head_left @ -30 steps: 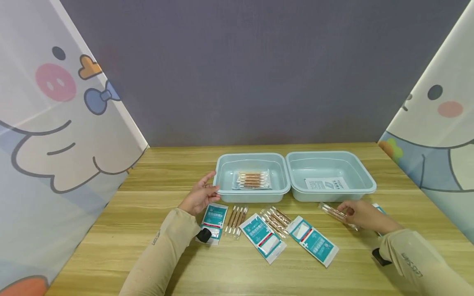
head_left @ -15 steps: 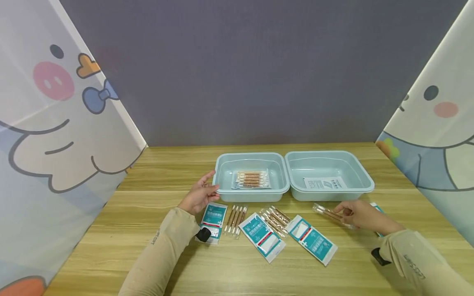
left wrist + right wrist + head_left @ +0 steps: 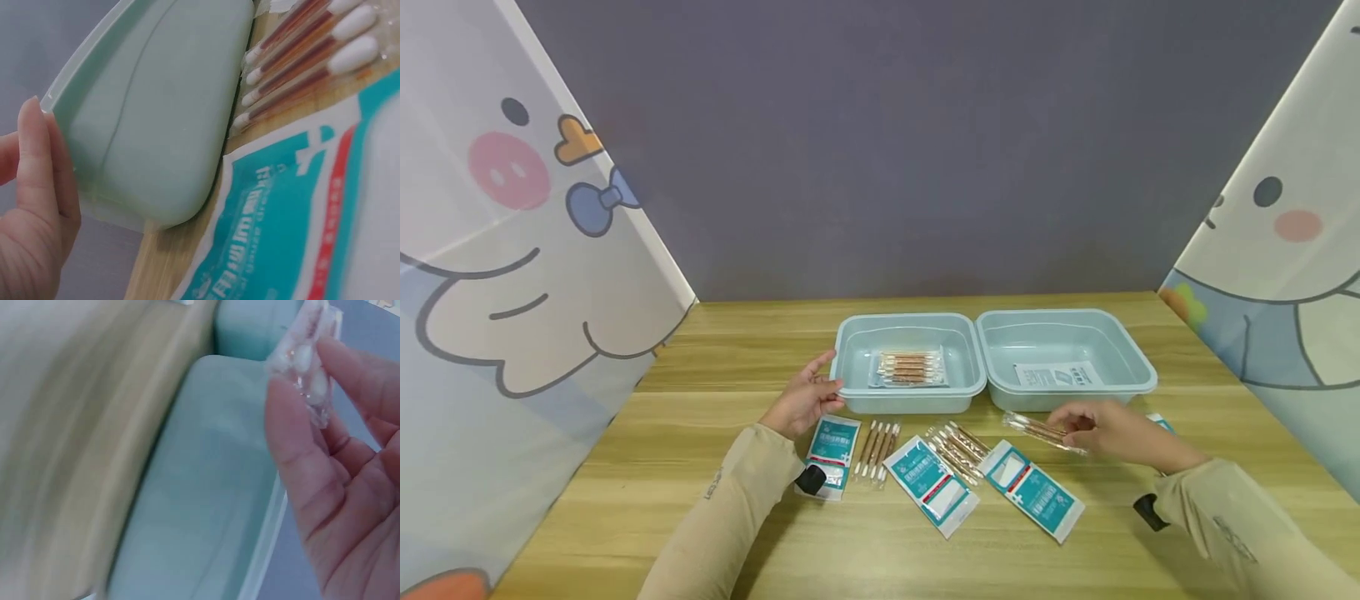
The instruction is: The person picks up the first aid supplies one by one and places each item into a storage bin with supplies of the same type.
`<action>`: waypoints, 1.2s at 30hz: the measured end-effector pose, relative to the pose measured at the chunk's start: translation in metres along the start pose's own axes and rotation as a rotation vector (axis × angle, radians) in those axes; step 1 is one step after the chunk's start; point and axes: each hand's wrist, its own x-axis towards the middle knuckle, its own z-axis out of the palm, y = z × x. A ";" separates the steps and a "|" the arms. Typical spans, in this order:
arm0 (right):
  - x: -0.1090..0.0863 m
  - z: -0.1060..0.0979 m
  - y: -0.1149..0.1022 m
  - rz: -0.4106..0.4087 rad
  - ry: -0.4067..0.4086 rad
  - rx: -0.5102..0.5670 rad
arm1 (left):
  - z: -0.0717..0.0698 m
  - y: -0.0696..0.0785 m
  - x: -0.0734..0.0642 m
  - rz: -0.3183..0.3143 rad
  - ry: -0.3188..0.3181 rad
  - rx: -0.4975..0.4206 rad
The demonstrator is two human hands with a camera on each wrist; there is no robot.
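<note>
My right hand [image 3: 1105, 429] pinches a clear packet of cotton swabs [image 3: 1033, 427] between thumb and fingers, just in front of the right blue tub [image 3: 1067, 402]. White swab tips show through the wrapper in the right wrist view, close to the thumb. At the left blue tub [image 3: 910, 403], my left hand [image 3: 801, 400] has its fingers spread, with fingertips right at the rim corner. Inside that tub lies a stack of swab packets [image 3: 912, 367]. Below the left hand is a teal-and-white gauze packet [image 3: 256, 212], beside another swab packet [image 3: 300, 69].
A white printed packet [image 3: 1060, 373] lies in the right tub. Along the front of the wooden table [image 3: 880, 575] are more gauze packets [image 3: 932, 483] and swabs [image 3: 958, 452]. Another teal packet [image 3: 1161, 423] is partly hidden behind the right hand. A grey wall stands behind.
My right hand has carried the swab packet leftward along the front of the right tub. The left hand has stayed at the left tub's corner.
</note>
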 end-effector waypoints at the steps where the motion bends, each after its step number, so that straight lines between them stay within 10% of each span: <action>1: 0.003 -0.001 -0.002 -0.016 0.014 0.000 | 0.000 0.000 0.000 0.000 0.001 0.010; 36: 0.120 -0.008 -0.049 0.049 -0.008 0.013 | 0.003 0.004 -0.001 -0.018 0.012 0.067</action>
